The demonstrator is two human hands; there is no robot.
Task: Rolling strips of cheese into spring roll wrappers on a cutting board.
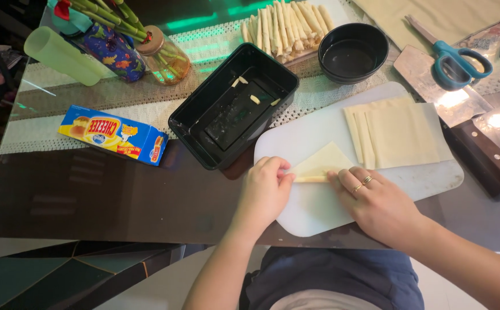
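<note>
Wrapper sheet, pale and folded to a point, lies on the near part of the white cutting board, its near edge rolled into a thin tube. Left hand pinches the tube's left end between thumb and fingers, which are closed on it. Right hand, with rings on one finger, presses its fingers flat on the right end of the roll, the palm resting on the board.

Just beyond the right hand, a stack of square wrappers sits on the same board. Left of the board stands a black rectangular tray holding a few small pale bits, touching the board's corner. Farther left on the dark table lies a blue and yellow cheese box.

To the right, a cleaver with a wooden handle rests beside the board, with blue-handled scissors on its blade. Behind the tray are a black bowl and a pile of finished rolls. At the far left stand a glass jar with green stalks and a pale green cup on its side.
</note>
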